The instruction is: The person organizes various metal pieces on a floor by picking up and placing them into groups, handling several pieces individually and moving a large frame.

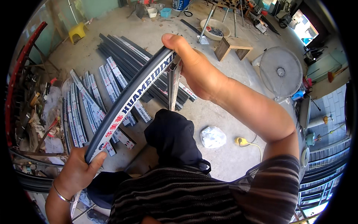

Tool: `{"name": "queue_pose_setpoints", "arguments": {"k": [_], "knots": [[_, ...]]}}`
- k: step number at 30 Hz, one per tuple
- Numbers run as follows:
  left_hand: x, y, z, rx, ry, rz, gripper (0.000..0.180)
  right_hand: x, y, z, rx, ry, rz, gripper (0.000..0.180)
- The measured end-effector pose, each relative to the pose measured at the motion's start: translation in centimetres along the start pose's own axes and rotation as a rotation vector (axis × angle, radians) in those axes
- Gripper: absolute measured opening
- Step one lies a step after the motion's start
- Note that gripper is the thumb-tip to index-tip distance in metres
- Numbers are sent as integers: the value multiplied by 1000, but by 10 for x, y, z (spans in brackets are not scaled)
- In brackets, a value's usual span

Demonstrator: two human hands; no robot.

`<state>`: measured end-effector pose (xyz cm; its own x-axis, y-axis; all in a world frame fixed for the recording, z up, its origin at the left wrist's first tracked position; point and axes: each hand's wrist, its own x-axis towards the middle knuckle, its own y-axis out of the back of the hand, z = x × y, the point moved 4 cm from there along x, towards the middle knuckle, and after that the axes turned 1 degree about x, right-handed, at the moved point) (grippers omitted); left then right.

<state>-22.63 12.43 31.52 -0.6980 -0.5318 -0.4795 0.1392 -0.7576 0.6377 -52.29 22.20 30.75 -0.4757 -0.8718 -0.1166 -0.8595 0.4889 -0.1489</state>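
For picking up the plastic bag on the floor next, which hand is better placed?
Probably the right hand: the plastic bag lies on that side; the left hand is farther across. Both hold the long strip, so the right would need to let go first.

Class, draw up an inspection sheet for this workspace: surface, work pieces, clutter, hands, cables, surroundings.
Surface: concrete floor.
Work pieces: dark bar with a white printed face, held up; similar strips lying in groups on the floor.
Clutter: plastic bag on the floor; scrap heap at left.
Hands: left hand grips the bar low, right hand higher up.
Cables: cable at a yellow connector.
Surroundings: round fan, wooden bench, yellow stool.
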Motion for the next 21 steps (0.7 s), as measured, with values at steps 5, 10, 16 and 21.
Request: {"name": "queue_pose_setpoints", "arguments": {"k": [5, 10, 16, 21], "knots": [[4, -6, 3, 27, -35, 7, 34, 1, -4, 3, 42, 58, 48, 59], [5, -5, 8, 40, -130, 51, 32, -4, -5, 0, 61, 43, 112, 56], [-4, 14, 28, 135, -25, -29, 37, -5, 2, 9, 63, 62, 157, 46], [-12, 16, 36, 198, 37, -1, 42, 6, 1, 16, 164, 88, 136, 43]]}}
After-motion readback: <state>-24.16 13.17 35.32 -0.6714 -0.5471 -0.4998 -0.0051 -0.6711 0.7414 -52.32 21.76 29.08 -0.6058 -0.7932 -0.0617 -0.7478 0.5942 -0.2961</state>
